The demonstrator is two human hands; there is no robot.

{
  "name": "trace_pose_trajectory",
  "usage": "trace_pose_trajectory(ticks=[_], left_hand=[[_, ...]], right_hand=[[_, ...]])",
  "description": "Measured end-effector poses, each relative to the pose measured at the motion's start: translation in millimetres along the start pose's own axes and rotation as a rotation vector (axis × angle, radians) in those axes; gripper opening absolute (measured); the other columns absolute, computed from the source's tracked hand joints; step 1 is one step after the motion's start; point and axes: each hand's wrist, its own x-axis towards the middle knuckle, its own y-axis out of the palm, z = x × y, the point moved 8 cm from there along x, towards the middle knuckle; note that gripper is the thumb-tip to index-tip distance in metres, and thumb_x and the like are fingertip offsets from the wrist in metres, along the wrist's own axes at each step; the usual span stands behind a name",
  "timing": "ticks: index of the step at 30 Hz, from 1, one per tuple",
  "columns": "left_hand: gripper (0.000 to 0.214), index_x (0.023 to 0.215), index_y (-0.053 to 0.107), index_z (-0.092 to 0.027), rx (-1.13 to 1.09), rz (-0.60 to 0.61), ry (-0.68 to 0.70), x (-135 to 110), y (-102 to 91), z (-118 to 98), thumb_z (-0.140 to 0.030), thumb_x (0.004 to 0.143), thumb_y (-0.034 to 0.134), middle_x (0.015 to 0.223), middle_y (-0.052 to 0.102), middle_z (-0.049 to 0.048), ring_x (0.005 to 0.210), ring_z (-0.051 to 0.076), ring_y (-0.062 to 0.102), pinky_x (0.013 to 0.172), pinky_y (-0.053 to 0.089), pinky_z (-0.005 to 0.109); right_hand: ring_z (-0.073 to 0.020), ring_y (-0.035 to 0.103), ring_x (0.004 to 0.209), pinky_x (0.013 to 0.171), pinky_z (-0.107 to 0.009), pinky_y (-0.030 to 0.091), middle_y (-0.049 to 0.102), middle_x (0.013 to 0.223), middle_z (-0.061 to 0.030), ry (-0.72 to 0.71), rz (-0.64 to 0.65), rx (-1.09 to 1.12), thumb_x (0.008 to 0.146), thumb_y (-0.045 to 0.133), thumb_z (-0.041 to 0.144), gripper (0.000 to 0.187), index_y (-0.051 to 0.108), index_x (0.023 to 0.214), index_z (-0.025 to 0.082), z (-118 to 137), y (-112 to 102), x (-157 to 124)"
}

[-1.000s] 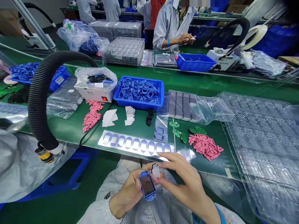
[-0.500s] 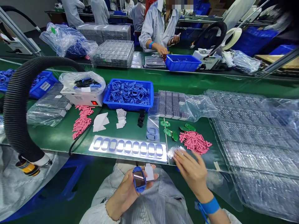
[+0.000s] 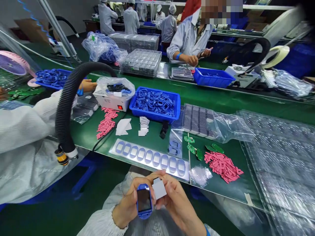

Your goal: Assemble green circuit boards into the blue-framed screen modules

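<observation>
Blue-framed display module (image 3: 144, 200) sits upright in the L hand (image 3: 126, 209), fingers wrapped round its edge, held over the lap just off the green assembly belt (image 3: 147, 134). R hand (image 3: 176, 200) pinches a white pad (image 3: 159, 188) btw thumb & fingers, just beside the module. Step looks like fitting the pad; next move prob. calls for lining it up w/ the module.

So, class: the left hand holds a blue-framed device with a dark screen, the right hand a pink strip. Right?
No: the head view shows the right hand holding a pale grey square sheet. The left hand and blue-framed device stand as stated.
</observation>
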Motion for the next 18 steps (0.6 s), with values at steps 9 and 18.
trace_pose_trajectory(ticks=[9,18], left_hand=[[0.035,0.081,0.074,-0.024,0.200,-0.093,0.312,-55,-57.9,-76,-0.057,0.071,0.064,0.115,0.069,0.0084,0.130,0.035,0.039,0.109,0.022,0.050],[0.045,0.073,0.061,-0.020,-0.136,-0.185,0.097,-182,-171.0,-72,-0.056,0.052,0.079,0.047,0.049,-0.0046,0.033,0.010,0.048,0.033,0.041,0.020]], right_hand=[[-0.0090,0.062,0.058,0.051,-0.016,0.050,0.065,0.069,-0.0032,0.312,0.254,0.321,0.059,0.080,0.046,0.053,0.066,0.096,0.011,-68,55,46],[-0.0143,0.063,0.088,0.086,-0.033,0.047,0.067,0.094,-0.0068,0.523,0.279,0.385,0.063,0.079,0.042,0.049,0.065,0.099,0.013,-230,131,152]])
